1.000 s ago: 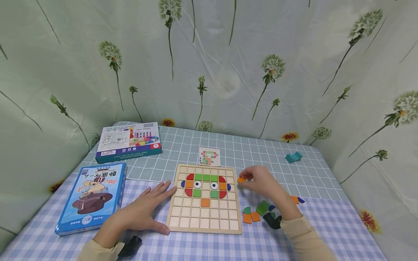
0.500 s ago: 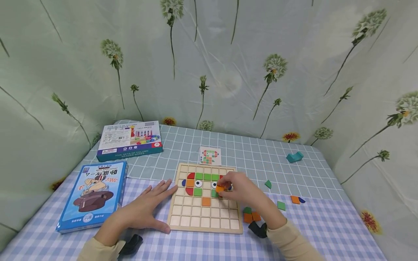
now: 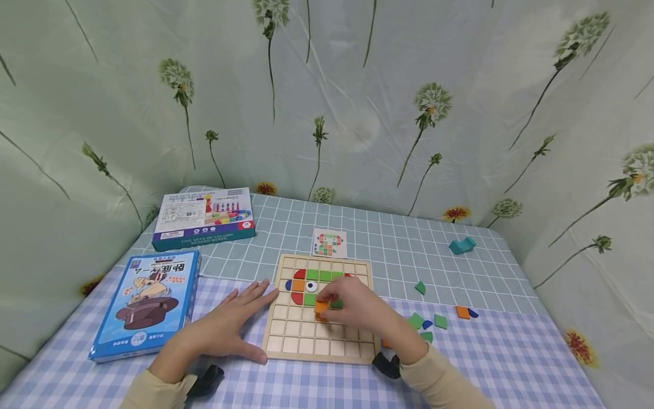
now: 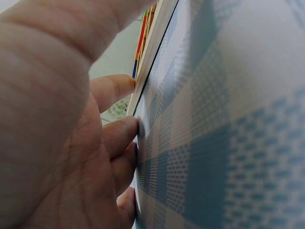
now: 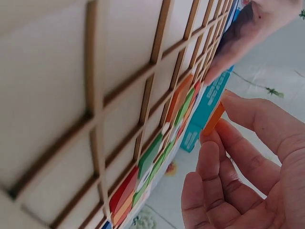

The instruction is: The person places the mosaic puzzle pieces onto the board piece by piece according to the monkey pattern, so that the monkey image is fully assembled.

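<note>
My right hand (image 3: 357,304) pinches an orange square tile (image 5: 214,119) between thumb and fingertips, close over the middle of the wooden grid board (image 3: 322,358). An orange tile in the board sits just below it in the head view. Red, green, orange and blue tiles and a round eye tile (image 3: 310,286) form a face in the upper rows; my right hand covers its right side. My left hand (image 3: 225,326) lies flat with spread fingers at the board's left edge, and its fingertips (image 4: 126,83) touch the frame in the left wrist view.
Behind the board lies a picture card (image 3: 329,243). At the left are a blue box (image 3: 145,307) and a white-and-teal box (image 3: 204,218). Several loose tiles, including a green square (image 3: 440,321) and an orange square (image 3: 462,312), lie at the right, with a turquoise piece (image 3: 462,245) farther back.
My right hand has carried the orange tile leftward from beside the board, over the face's right side, to the board's middle. My left hand has stayed at the edge.
</note>
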`<move>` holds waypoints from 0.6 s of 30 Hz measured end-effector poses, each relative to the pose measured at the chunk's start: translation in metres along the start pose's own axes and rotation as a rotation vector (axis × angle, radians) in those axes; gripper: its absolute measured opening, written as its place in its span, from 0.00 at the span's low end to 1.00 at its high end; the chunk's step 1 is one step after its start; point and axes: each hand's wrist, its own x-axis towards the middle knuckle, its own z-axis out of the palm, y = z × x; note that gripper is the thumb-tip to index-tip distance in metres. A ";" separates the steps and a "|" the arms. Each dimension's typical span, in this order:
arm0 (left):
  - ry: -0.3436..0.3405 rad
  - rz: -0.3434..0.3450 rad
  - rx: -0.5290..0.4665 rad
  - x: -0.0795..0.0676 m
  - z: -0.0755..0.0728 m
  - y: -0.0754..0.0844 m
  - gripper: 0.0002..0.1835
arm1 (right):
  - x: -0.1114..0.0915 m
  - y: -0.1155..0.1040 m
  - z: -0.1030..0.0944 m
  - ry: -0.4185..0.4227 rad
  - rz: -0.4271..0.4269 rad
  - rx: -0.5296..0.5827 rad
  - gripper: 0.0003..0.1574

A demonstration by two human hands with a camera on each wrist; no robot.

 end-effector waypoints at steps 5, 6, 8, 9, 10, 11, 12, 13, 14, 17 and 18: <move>0.002 0.000 0.002 0.000 -0.001 0.001 0.67 | 0.003 -0.007 0.005 -0.021 0.004 0.017 0.11; 0.002 0.001 0.003 0.000 -0.001 0.001 0.67 | 0.004 -0.009 0.006 -0.026 0.013 0.017 0.11; 0.003 0.001 0.006 0.000 -0.001 0.001 0.67 | 0.005 -0.011 0.008 -0.036 0.029 0.006 0.11; 0.003 0.001 0.006 0.000 -0.001 0.001 0.67 | 0.005 -0.012 0.009 -0.039 0.036 -0.001 0.11; 0.002 0.000 0.006 0.000 -0.001 0.001 0.67 | 0.006 -0.013 0.009 -0.042 0.039 -0.011 0.11; 0.001 -0.001 0.005 0.000 -0.001 0.001 0.67 | 0.007 -0.013 0.010 -0.045 0.041 -0.023 0.11; 0.001 -0.002 0.005 0.000 -0.001 0.001 0.67 | 0.007 -0.014 0.010 -0.046 0.040 -0.034 0.11; 0.000 -0.003 0.005 0.000 -0.001 0.001 0.67 | 0.008 -0.014 0.011 -0.047 0.035 -0.048 0.11; 0.000 -0.003 0.005 0.000 0.000 0.001 0.67 | 0.008 -0.015 0.012 -0.049 0.033 -0.056 0.11; 0.001 -0.001 0.008 0.000 0.000 0.000 0.67 | 0.009 -0.015 0.013 -0.054 0.023 -0.075 0.12; 0.001 -0.001 0.009 0.001 0.000 0.000 0.67 | 0.010 -0.015 0.013 -0.055 0.020 -0.077 0.12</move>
